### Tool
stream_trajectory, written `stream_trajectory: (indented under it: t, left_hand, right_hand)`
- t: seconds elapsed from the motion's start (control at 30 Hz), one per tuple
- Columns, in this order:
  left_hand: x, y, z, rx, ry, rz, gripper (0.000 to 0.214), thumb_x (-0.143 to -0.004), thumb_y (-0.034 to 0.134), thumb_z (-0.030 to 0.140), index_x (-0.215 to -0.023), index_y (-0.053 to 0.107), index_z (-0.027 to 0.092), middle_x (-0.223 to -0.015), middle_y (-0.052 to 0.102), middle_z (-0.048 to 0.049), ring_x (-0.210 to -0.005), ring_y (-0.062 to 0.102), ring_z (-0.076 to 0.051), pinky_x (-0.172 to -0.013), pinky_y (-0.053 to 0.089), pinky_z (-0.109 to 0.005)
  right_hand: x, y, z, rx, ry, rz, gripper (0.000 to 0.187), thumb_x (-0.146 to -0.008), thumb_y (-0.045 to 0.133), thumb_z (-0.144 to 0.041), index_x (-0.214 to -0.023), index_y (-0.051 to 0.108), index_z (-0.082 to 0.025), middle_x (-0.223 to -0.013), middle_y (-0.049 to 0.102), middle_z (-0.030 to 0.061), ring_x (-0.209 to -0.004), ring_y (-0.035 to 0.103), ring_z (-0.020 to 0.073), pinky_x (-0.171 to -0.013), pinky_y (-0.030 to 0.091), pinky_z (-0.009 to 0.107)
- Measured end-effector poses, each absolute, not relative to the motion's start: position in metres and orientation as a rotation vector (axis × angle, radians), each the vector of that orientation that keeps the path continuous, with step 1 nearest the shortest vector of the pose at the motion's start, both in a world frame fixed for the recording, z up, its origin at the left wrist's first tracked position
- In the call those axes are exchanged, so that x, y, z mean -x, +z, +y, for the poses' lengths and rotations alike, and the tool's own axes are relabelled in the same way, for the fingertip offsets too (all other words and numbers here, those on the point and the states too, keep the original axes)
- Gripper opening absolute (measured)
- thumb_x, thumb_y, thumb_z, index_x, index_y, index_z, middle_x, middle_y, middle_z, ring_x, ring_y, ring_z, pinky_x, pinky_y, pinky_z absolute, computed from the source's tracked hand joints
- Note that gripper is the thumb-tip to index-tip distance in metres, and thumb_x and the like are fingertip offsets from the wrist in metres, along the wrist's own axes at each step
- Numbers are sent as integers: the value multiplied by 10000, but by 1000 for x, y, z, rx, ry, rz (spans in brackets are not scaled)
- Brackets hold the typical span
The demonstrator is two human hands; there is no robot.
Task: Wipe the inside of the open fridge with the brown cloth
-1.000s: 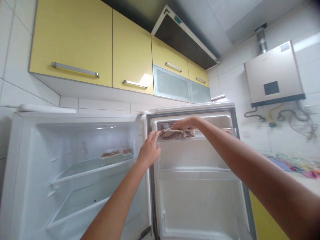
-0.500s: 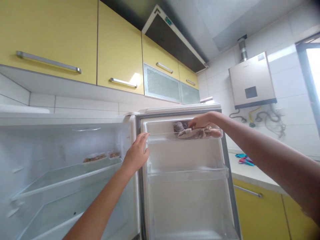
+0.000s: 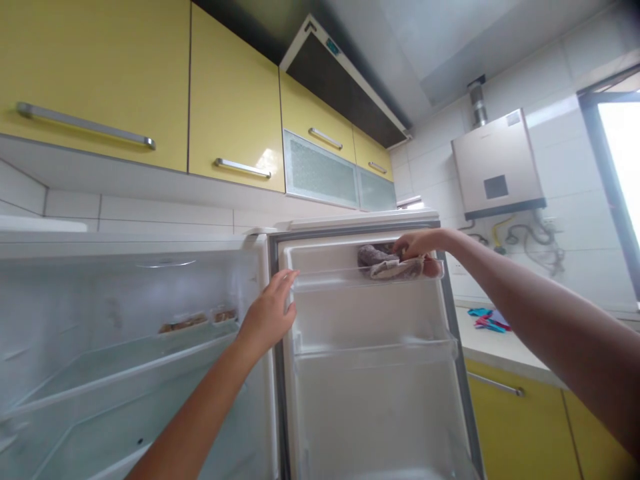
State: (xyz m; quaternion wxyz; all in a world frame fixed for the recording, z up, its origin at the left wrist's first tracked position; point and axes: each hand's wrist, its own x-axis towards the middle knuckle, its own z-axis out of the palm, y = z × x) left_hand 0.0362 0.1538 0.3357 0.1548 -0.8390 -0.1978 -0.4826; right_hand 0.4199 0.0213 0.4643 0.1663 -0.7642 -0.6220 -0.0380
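Observation:
An open white fridge fills the view, its door (image 3: 375, 373) swung out at centre. My right hand (image 3: 417, 243) reaches into the door's top shelf (image 3: 330, 277) and presses on a crumpled grey-brown cloth (image 3: 387, 263) lying at the shelf's right end; the fingers are curled on it. My left hand (image 3: 267, 313) rests against the left edge of the door beside the shelf, fingers stretched out, holding nothing.
Inside the fridge, two small trays of food (image 3: 197, 320) sit on a glass shelf (image 3: 125, 360). Yellow wall cabinets (image 3: 150, 87) hang above. A water heater (image 3: 495, 167) is on the right wall. Colourful cloths (image 3: 487, 319) lie on the counter (image 3: 505, 350).
My right hand has slid the cloth rightward along the door's top shelf. My left hand has let go of the shelf front and dropped a little. The view has turned right.

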Motion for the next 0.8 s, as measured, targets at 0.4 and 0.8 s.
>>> stream_trajectory:
  t: [0.4,0.8]
  left_hand:
    - [-44,328,153,2445,-1478,-570,692,-825,530,155,-1491,413,304,-1554,433,-89,-1349,549,-284,-1146,483,-467]
    - [-44,329,149,2460,-1464,-569,661,-848,525,135,-1490,403,234,-1562,419,-131,-1386,512,-298,-1153,474,-515]
  right_hand:
    - [-387,463,26,2150,-35,-1801,522,-732,698,-214,-1251,701,-269,-1104,772,40,-894,718,206,-666,543,247]
    - [-320,475,65,2178,-243,-2052,609,-737,661,-234,-1344,648,-279,-1256,735,23,-991,707,209,-704,516,229]
